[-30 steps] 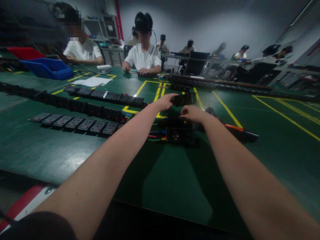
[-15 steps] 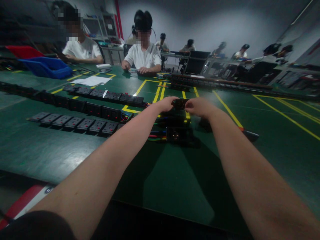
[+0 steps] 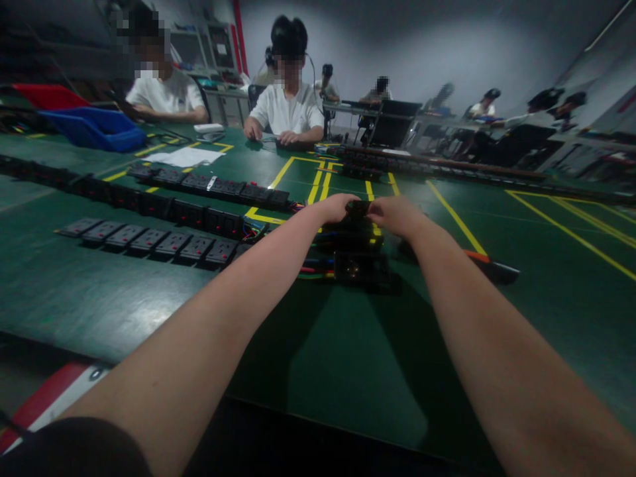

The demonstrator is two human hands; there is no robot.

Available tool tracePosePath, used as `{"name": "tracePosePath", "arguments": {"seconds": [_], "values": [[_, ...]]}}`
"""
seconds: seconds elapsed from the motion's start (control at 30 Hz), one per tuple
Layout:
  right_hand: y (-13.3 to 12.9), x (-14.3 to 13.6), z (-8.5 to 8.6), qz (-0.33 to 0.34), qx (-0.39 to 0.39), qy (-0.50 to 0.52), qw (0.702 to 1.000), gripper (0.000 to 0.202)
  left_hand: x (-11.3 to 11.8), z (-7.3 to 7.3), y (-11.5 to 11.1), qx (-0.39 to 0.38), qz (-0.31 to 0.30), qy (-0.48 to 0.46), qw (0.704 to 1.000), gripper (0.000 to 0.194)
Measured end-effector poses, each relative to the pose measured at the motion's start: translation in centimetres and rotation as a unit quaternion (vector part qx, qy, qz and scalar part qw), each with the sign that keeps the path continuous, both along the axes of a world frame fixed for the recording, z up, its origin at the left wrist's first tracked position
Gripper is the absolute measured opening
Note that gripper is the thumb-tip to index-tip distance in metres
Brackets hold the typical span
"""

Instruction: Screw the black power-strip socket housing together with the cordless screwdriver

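My left hand [image 3: 340,208] and my right hand [image 3: 391,213] reach far out over the green table. Between them they grip a small black socket-like block [image 3: 356,210], fingers closed on its two ends; its details are dark and blurred. Just nearer to me lies a black box-shaped fitting [image 3: 362,268] with brassy contacts on its face. Red, green and blue wires [image 3: 318,271] run from its left side toward a row of black sockets [image 3: 149,240], partly hidden behind my left forearm.
More black socket strips [image 3: 209,189] lie to the left. A screwdriver-like tool with an orange and black handle [image 3: 497,268] is beside my right forearm. Blue bin [image 3: 94,129], white paper [image 3: 183,157] and yellow tape lines mark the table [image 3: 348,358]. Co-workers [image 3: 285,106] sit opposite.
The whole view has shifted slightly, with things appearing a little further right. Both hands keep their hold on the black block, with hardly any movement.
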State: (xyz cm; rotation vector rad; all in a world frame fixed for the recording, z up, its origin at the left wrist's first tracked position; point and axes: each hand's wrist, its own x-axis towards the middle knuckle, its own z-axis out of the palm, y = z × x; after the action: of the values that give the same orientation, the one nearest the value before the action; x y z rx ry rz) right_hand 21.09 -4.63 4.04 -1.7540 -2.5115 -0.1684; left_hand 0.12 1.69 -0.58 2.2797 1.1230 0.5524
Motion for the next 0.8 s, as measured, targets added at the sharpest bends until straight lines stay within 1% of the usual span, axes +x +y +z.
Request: {"name": "tracePosePath", "arguments": {"seconds": [0.1,0.27,0.37,0.57,0.7,0.8], "values": [[0.1,-0.3,-0.5,0.011,0.003,-0.015,1.000,0.020,0.1,0.0,0.0,0.014,-0.003,0.003,1.000,0.069],[0.5,-0.6,-1.1,0.028,0.008,-0.045,0.999,0.021,0.4,0.2,-0.1,0.030,0.002,0.009,1.000,0.069],[0.7,-1.0,-1.2,0.040,0.007,-0.061,0.997,0.019,0.4,0.5,-0.4,0.030,0.007,0.010,0.999,0.066],[0.7,-1.8,-1.4,0.070,0.039,-0.096,0.992,0.024,0.4,1.0,-1.2,0.021,0.005,0.007,1.000,0.064],[0.8,-1.9,-1.6,0.074,0.039,-0.115,0.990,0.025,0.4,0.9,-0.9,0.029,0.000,0.005,1.000,0.067],[0.8,-1.7,-1.9,0.066,0.046,-0.111,0.991,0.024,0.4,0.8,-0.7,0.030,0.000,0.012,0.999,0.069]]}}
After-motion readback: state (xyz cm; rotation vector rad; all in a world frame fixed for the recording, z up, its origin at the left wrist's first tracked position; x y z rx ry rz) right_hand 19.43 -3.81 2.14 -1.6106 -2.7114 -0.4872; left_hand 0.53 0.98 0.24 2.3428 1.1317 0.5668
